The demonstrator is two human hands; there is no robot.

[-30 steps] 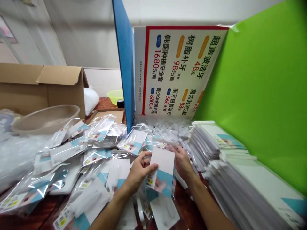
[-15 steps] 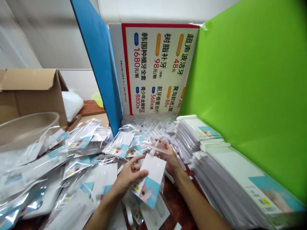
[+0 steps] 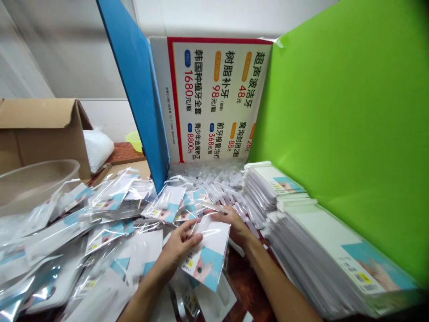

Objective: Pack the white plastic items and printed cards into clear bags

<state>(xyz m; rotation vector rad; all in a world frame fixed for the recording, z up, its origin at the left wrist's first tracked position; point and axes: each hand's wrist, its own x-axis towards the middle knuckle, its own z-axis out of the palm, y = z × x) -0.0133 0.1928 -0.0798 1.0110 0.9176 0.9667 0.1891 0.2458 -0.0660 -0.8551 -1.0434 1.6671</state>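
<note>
My left hand (image 3: 179, 250) pinches the left edge of a clear plastic bag (image 3: 212, 248) between thumb and fingers. Inside the bag is a white card with a blue picture panel and a yellow mark at its lower end. At the bag's top edge, my right hand (image 3: 236, 226) is closed on the plastic, its fingers partly hidden behind the bag and its glare. Under and beside my hands lie more filled bags (image 3: 167, 201). Beyond them is a heap of small white plastic pieces (image 3: 221, 181).
Two stacks of flat card bags (image 3: 321, 241) stand at right against a green panel (image 3: 321, 112). A blue panel (image 3: 134, 89) and a printed price board (image 3: 214, 103) rise behind. At left are a clear tub (image 3: 40, 183) and a cardboard box (image 3: 43, 138).
My right hand has closed in at the bag's top; the small white piece seen at its fingers before is no longer visible. My left hand keeps hold of the bag. The view has shifted slightly.
</note>
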